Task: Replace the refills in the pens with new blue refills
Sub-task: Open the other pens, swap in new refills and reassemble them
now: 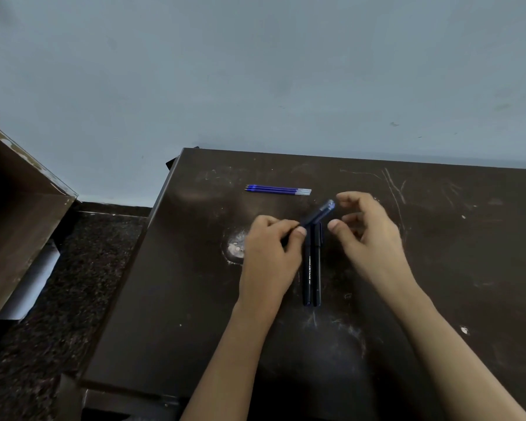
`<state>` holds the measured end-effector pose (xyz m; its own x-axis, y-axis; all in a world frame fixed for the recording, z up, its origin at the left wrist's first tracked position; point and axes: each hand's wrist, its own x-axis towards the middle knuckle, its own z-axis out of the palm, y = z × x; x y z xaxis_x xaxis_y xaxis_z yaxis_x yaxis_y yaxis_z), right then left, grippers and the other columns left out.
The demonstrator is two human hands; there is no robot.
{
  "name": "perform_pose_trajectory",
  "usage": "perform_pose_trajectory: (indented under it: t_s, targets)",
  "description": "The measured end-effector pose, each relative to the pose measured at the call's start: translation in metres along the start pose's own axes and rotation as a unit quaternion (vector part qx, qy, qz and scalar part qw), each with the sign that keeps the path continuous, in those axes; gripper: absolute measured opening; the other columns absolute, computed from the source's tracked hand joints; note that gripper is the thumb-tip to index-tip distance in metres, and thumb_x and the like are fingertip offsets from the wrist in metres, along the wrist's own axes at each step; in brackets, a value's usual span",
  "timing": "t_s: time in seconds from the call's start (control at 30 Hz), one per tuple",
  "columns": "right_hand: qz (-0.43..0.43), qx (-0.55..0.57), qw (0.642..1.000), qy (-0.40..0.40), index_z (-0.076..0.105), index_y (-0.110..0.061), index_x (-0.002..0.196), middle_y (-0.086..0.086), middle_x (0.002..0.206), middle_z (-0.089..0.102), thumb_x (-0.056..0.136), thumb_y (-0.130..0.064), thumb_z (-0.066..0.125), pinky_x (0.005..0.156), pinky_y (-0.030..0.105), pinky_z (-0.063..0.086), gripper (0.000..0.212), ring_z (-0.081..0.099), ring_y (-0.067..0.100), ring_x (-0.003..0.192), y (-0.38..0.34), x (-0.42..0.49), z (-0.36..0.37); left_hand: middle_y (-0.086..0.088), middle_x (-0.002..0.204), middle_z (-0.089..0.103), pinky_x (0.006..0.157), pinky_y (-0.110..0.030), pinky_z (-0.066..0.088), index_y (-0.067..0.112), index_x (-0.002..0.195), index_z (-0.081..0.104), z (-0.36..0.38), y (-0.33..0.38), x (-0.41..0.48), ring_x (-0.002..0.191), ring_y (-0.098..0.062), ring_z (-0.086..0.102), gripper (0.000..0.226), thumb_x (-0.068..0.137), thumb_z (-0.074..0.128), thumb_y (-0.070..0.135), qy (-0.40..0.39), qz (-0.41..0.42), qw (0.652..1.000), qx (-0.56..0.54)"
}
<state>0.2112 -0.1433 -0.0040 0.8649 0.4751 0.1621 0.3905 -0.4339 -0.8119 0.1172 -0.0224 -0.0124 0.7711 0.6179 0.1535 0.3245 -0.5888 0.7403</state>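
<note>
Pinched in the left hand (271, 238), a dark blue capped plastic pen (316, 214), tilted above the scratched dark brown counter (438, 253). Right hand (368, 229) spread, fingers curled, just beside the cap. Two more dark pens (312, 265) flat side by side, white lettering unreadable. Three blue refills (278, 190) near the far edge.

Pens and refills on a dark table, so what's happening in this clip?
A person is starting a refill swap. The left hand holds one pen tilted up off the dark table, while the right hand is open beside its far end, not gripping anything. Two more pens lie side by side between the hands. Three blue refills lie together farther back, untouched. No pen looks opened yet.
</note>
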Motion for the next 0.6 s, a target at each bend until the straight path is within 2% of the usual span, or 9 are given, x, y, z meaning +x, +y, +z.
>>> perform_pose_trajectory:
  t_s: [0.07, 0.17, 0.23, 0.3, 0.4, 0.6]
  targets:
    - [0.03, -0.033, 0.999, 0.022, 0.056, -0.022, 0.117, -0.004, 0.108, 0.056, 0.085, -0.014, 0.065, 0.066, 0.005, 0.04, 0.033, 0.056, 0.004, 0.082, 0.004, 0.001, -0.005, 0.006, 0.082, 0.05, 0.067, 0.003, 0.033, 0.02, 0.097, 0.073, 0.0, -0.003, -0.001, 0.065, 0.003, 0.045, 0.02, 0.091, 0.057, 0.03, 0.034, -0.064, 0.997, 0.017]
    - [0.062, -0.097, 0.993, -0.019, 0.061, -0.019, 0.113, 0.001, 0.099, 0.061, 0.085, -0.016, 0.066, 0.07, 0.014, 0.036, 0.029, 0.053, 0.001, 0.072, 0.012, -0.004, -0.003, 0.0, 0.072, 0.054, 0.052, -0.007, 0.035, 0.016, 0.083, 0.071, 0.002, -0.007, -0.004, 0.056, -0.001, 0.042, 0.026, 0.092, 0.053, 0.032, 0.041, -0.102, 0.991, 0.074]
    - [0.077, -0.104, 0.991, -0.045, 0.063, -0.019, 0.113, 0.002, 0.094, 0.063, 0.084, -0.018, 0.067, 0.07, 0.013, 0.034, 0.03, 0.053, 0.003, 0.07, 0.014, -0.008, 0.004, -0.001, 0.073, 0.055, 0.045, -0.013, 0.028, 0.014, 0.081, 0.069, 0.006, -0.005, -0.005, 0.057, -0.006, 0.041, 0.027, 0.093, 0.052, 0.033, 0.032, -0.113, 0.988, 0.102]
    - [0.083, -0.104, 0.989, -0.063, 0.063, -0.021, 0.116, 0.001, 0.091, 0.064, 0.083, -0.02, 0.068, 0.068, 0.011, 0.032, 0.033, 0.054, 0.006, 0.071, 0.014, -0.01, 0.008, -0.002, 0.08, 0.06, 0.048, -0.014, 0.024, 0.015, 0.09, 0.069, 0.011, -0.005, -0.006, 0.065, -0.007, 0.047, 0.025, 0.093, 0.053, 0.034, 0.018, -0.116, 0.987, 0.113]
    - [0.088, -0.099, 0.987, -0.085, 0.058, -0.022, 0.125, -0.001, 0.092, 0.063, 0.085, -0.022, 0.067, 0.073, 0.014, 0.036, 0.041, 0.054, 0.006, 0.074, 0.014, -0.013, 0.012, -0.001, 0.086, 0.065, 0.056, -0.02, 0.032, 0.017, 0.098, 0.068, 0.015, -0.004, -0.006, 0.076, -0.012, 0.058, 0.024, 0.092, 0.053, 0.035, 0.001, -0.123, 0.985, 0.121]
    - [0.094, -0.093, 0.987, -0.094, 0.054, -0.022, 0.131, 0.001, 0.092, 0.061, 0.082, -0.024, 0.069, 0.074, 0.014, 0.038, 0.051, 0.052, 0.004, 0.069, 0.02, -0.019, 0.025, 0.002, 0.095, 0.065, 0.063, -0.027, 0.034, 0.018, 0.103, 0.06, 0.021, 0.003, -0.008, 0.09, -0.014, 0.058, 0.021, 0.092, 0.052, 0.035, -0.042, -0.124, 0.979, 0.156]
